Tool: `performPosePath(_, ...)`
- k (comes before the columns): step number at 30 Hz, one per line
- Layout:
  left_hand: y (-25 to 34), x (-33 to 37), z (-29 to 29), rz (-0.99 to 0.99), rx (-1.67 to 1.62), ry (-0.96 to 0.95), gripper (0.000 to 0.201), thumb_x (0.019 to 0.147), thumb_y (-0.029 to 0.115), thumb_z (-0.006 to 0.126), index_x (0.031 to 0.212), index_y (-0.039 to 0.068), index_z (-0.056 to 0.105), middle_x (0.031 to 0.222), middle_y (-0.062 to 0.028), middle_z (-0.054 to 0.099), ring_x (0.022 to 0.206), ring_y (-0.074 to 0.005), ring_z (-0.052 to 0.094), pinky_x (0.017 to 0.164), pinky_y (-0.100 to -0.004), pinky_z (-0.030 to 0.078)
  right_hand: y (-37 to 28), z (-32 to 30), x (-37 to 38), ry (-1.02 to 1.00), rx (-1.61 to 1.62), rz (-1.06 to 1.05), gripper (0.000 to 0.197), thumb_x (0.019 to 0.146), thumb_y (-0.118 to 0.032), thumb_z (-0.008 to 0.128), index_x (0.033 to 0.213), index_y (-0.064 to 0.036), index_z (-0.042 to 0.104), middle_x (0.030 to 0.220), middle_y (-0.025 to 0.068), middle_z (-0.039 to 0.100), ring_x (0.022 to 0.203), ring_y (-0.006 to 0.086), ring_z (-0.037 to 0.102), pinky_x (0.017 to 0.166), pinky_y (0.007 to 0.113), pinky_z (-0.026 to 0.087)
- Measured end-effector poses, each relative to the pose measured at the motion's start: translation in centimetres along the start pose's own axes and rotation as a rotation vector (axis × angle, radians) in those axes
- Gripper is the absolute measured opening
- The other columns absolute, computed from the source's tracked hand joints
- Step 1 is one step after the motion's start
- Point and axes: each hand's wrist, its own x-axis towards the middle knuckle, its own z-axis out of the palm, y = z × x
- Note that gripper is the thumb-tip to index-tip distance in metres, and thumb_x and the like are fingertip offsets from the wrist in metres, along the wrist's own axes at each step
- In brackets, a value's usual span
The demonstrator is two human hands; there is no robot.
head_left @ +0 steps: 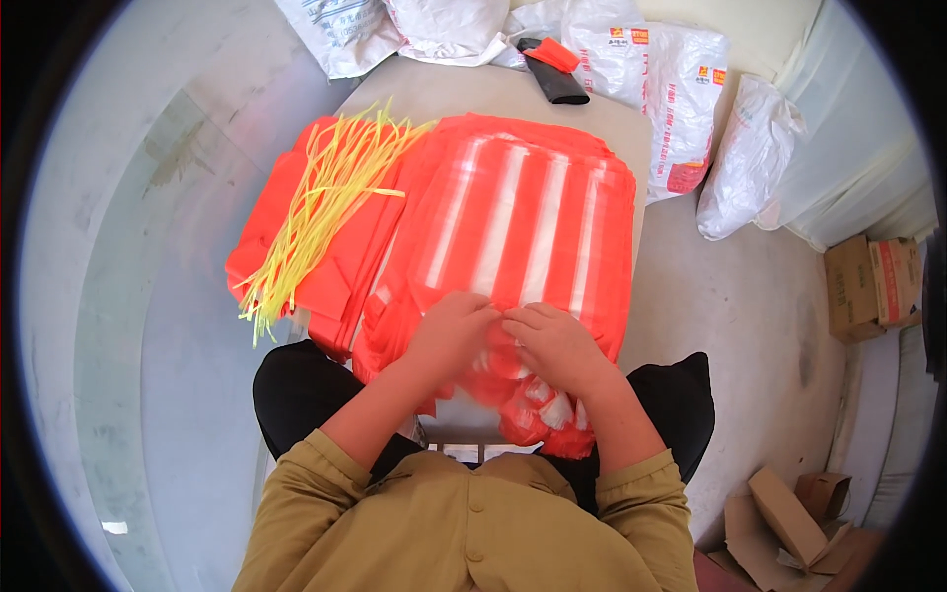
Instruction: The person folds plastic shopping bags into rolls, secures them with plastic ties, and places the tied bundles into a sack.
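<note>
Pale floor (197,345) spreads along the left, up to a light-topped table (395,87); on its left side lies a pile of plain red sheets (271,192), with a loose bundle of yellow strips (314,212) slanting across it; just beside that, the red-and-white striped stack (513,232) fills the middle, its stripes and longer axis running away from the person, leaning slightly right at the far end; the left hand (452,333) sits at its near edge, left of centre, fingers bent inward; the right hand (554,342) mirrors it from the right, so neither is clearly nearer; their fingertips almost meet over thin, filmy plastic, though I cannot tell whether either is pinching it; most of the stack therefore lies straight ahead of the grip, while crumpled red-and-white plastic (533,419) hangs below the right hand; white sacks (681,118) and cardboard boxes (856,294) stand farther right.
</note>
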Motion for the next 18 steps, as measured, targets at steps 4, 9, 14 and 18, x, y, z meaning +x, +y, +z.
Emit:
performPosePath(4,2.0,0.7,-2.2,0.030,0.029,-0.035,0.036,0.079,0.004,0.068,0.114,0.005,0.070,0.112,-0.0115,0.067,0.105,-0.0329,0.061,0.092,-0.0437,0.050,0.1,0.3,-0.1,0.048,-0.047,0.001,0.032,0.079,-0.002,0.063,0.111,-0.0015,0.065,0.109,0.0098,0.068,0.101,0.0291,0.064,0.088,0.040,0.054)
performPosePath(9,1.0,0.8,-2.2,0.081,0.095,-0.055,0.038,0.078,0.004,0.067,0.116,0.006,0.070,0.110,-0.0118,0.067,0.103,-0.0321,0.061,0.092,-0.0430,0.050,0.3,0.1,0.2,-0.003,-0.040,0.067,0.041,0.078,0.002,0.062,0.118,0.0001,0.065,0.113,0.0131,0.069,0.102,0.0311,0.065,0.089,0.041,0.055)
performPosePath(14,0.9,1.2,-2.3,0.069,0.120,-0.075,0.038,0.078,0.004,0.067,0.116,0.006,0.070,0.110,-0.0116,0.067,0.102,-0.0319,0.062,0.091,-0.0434,0.050,-0.1,0.1,0.2,0.059,-0.109,0.044,0.044,0.076,0.003,0.063,0.119,-0.0014,0.064,0.115,0.0136,0.069,0.103,0.0312,0.067,0.087,0.040,0.056)
performPosePath(18,0.1,1.0,-2.4,0.101,0.168,-0.046,0.039,0.077,0.003,0.068,0.115,0.007,0.070,0.110,-0.0113,0.067,0.105,-0.0323,0.062,0.093,-0.0431,0.050,-0.1,0.5,-0.1,0.074,-0.123,0.072,0.044,0.076,0.004,0.063,0.120,-0.0019,0.064,0.117,0.0132,0.070,0.103,0.0313,0.067,0.086,0.040,0.057)
